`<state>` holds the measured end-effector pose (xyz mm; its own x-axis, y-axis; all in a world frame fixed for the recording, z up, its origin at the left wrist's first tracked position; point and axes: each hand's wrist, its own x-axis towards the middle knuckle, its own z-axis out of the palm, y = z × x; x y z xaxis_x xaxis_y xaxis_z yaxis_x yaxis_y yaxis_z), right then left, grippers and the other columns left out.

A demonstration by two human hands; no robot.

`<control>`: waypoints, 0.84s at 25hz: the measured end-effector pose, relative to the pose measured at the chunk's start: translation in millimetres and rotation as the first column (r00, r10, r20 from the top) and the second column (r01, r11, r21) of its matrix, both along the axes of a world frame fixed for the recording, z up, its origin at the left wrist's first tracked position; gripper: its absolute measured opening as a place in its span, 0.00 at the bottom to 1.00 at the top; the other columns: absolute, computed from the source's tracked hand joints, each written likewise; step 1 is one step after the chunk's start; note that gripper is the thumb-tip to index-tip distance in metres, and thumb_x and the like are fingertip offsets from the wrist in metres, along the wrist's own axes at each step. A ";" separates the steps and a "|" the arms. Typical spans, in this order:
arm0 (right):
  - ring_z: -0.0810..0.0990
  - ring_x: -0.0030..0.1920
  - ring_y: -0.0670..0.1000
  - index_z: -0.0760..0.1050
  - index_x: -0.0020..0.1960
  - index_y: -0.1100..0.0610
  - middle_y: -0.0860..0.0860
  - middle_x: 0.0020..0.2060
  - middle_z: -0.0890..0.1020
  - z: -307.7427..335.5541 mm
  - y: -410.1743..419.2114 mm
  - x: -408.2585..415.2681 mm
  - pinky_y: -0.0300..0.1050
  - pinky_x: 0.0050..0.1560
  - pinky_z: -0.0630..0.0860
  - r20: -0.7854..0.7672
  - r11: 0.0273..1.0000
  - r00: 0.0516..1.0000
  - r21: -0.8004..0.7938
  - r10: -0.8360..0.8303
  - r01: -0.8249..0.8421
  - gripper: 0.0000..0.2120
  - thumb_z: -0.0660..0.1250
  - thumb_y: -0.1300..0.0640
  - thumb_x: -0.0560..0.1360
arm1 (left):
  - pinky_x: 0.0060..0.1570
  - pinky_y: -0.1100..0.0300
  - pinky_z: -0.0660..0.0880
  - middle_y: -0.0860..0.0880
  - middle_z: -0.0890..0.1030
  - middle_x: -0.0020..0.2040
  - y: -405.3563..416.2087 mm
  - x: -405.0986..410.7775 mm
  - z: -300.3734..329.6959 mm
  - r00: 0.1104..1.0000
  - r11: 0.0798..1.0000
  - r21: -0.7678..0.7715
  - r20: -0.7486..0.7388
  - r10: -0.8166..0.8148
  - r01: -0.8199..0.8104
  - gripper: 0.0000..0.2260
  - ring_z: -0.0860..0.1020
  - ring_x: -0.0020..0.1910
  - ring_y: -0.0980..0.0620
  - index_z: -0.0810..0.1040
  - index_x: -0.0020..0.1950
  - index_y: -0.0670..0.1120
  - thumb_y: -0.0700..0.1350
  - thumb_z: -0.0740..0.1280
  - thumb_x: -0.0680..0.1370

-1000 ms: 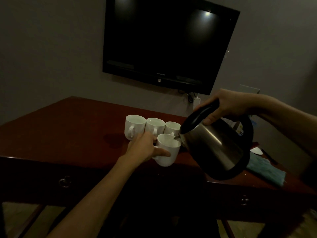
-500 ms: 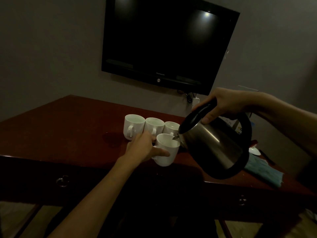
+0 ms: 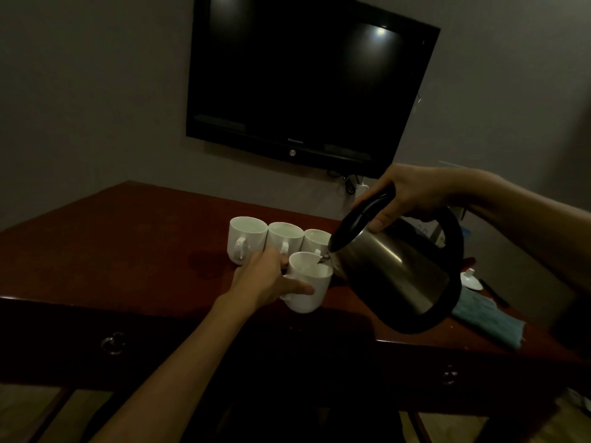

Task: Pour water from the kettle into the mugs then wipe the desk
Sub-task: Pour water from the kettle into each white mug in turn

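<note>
At centre frame the left hand (image 3: 267, 279) grips the front mug (image 3: 307, 284), fingers wrapped round its side and handle, steadying it near the tabletop (image 3: 128, 251) edge. The right hand (image 3: 406, 196) is clenched on the handle of the steel kettle (image 3: 396, 266), tilted so its spout sits over the mug's rim. Three more mugs (image 3: 283, 238) stand touching in a row just behind. A teal cloth (image 3: 486, 318) lies at lower right. The kettle likely feels heavy and smooth, best held by the black handle; the glazed mug is brittle and slick if wet, so a full wrap suits it.
</note>
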<state>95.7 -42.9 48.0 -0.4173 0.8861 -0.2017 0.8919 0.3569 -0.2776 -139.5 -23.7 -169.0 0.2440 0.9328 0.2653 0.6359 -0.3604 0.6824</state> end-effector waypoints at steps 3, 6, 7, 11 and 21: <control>0.74 0.37 0.64 0.80 0.59 0.36 0.60 0.42 0.82 1.4 -3.0 -2.3 0.61 0.43 0.76 -0.014 1.000 1.000 -0.003 -0.011 0.011 0.28 0.78 0.35 0.60 | 0.42 0.56 0.76 0.56 0.82 0.43 -0.2 -0.8 -1.3 1.000 1.000 0.010 0.009 0.002 -0.002 0.24 0.79 0.47 0.55 0.81 0.51 0.50 0.64 0.78 0.64; 0.73 0.35 0.58 0.80 0.59 0.37 0.56 0.38 0.81 1.7 -3.8 -2.3 0.57 0.39 0.74 -0.014 1.000 1.000 0.000 -0.012 0.012 0.26 0.78 0.38 0.62 | 0.42 0.56 0.76 0.56 0.82 0.41 -1.5 -1.2 -0.5 1.000 1.000 0.006 0.004 -0.010 0.010 0.21 0.80 0.46 0.56 0.81 0.48 0.50 0.62 0.78 0.65; 0.73 0.35 0.59 0.80 0.59 0.37 0.58 0.39 0.81 1.5 -3.8 -2.7 0.57 0.40 0.74 -0.012 1.000 1.000 -0.001 -0.013 0.013 0.26 0.78 0.37 0.61 | 0.43 0.55 0.77 0.56 0.82 0.41 -1.7 -1.2 -0.1 1.000 1.000 0.004 0.004 -0.015 0.015 0.19 0.80 0.45 0.56 0.81 0.47 0.51 0.61 0.79 0.65; 0.76 0.44 0.72 0.79 0.59 0.35 0.62 0.47 0.82 1.6 0.7 -1.6 0.70 0.48 0.77 0.022 1.000 1.000 -0.004 -0.004 0.004 0.29 0.77 0.33 0.59 | 0.45 0.54 0.78 0.57 0.83 0.42 -2.5 -1.0 0.3 0.999 1.000 0.005 0.028 -0.026 0.026 0.19 0.80 0.45 0.56 0.81 0.47 0.52 0.60 0.79 0.65; 0.71 0.35 0.59 0.79 0.61 0.39 0.61 0.40 0.80 4.9 0.1 -6.9 0.50 0.32 0.71 0.020 0.999 0.999 -0.019 -0.047 0.047 0.28 0.77 0.41 0.61 | 0.45 0.51 0.80 0.55 0.83 0.41 0.1 -2.5 -2.2 0.999 1.000 0.001 0.028 -0.027 0.027 0.20 0.80 0.43 0.57 0.82 0.46 0.49 0.61 0.79 0.64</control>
